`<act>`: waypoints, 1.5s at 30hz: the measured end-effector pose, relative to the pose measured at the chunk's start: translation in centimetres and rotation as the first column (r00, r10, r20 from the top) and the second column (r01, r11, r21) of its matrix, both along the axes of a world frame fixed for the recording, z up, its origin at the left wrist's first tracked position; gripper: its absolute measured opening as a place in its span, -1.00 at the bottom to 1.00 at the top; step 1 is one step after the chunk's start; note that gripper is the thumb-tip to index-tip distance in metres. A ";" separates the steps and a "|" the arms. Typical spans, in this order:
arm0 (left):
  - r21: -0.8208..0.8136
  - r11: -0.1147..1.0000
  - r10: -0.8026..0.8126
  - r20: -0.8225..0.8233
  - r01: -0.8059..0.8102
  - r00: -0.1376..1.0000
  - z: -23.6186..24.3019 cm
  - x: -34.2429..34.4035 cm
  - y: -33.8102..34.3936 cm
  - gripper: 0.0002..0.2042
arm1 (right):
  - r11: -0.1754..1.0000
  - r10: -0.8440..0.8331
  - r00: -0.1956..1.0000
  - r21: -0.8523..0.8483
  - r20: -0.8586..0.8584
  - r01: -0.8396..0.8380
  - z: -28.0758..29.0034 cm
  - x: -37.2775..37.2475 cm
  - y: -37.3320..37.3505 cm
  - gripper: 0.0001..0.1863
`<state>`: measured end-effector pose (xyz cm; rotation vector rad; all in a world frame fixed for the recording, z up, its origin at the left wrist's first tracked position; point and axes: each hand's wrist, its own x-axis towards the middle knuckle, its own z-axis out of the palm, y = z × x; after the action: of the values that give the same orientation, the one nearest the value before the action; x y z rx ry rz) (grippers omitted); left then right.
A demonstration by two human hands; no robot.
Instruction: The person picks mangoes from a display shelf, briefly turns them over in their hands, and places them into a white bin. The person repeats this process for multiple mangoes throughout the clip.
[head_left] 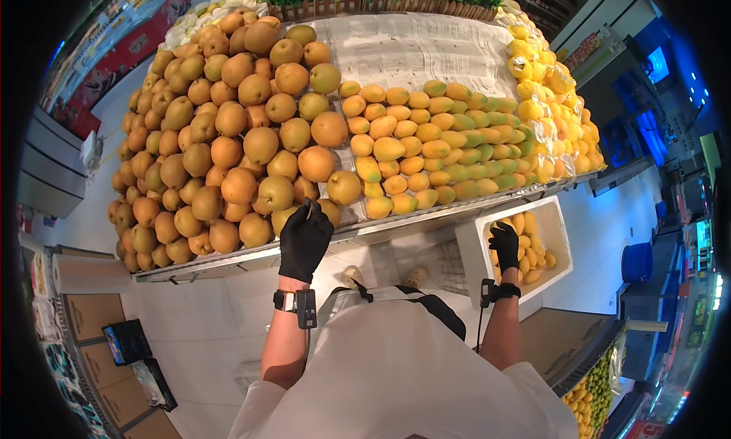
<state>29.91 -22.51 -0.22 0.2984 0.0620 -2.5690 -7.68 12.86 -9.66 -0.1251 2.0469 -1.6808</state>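
My left hand (306,239), in a black glove, is at the front edge of the display beside brown pears (260,145). Its fingers point away from me and look drawn together at the tips; whatever may be between them is hidden. On the right, my right hand (505,245), also gloved in black, reaches into a white foam box (563,245). Its fingers are apart over the yellow mangoes (531,249) lying inside. On the display, rows of yellow-green mangoes (435,150) lie to the right of the piled pears.
Newspaper (411,47) covers the display behind the mango rows. Yellow fruit in foam nets (560,77) is stacked at the right end. A little wooden fence (381,5) with plants borders the back. A black crate (128,341) stands at lower left, a blue bin (637,262) at right.
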 end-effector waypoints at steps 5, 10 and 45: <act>0.004 1.000 -0.009 -0.050 0.009 0.999 -0.9 0.7 -0.3 -0.83 | 0.999 -0.020 1.000 0.044 -0.016 0.021 2.2 0.3 -1.2 -0.66; 0.020 1.000 -0.005 0.091 0.003 0.996 1.3 -0.7 -0.2 -0.89 | 0.999 -0.037 0.999 -0.012 -0.018 0.037 2.5 0.0 -0.6 -0.65; -0.010 0.999 0.049 0.033 -0.048 0.998 2.7 -14.5 4.0 -0.82 | 0.839 0.511 0.308 0.389 -0.802 -0.379 13.6 -20.1 -22.7 -0.55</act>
<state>15.40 -18.51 2.48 0.3324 0.0440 -2.5148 -27.77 -9.84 3.90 -1.7435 2.4073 -1.1376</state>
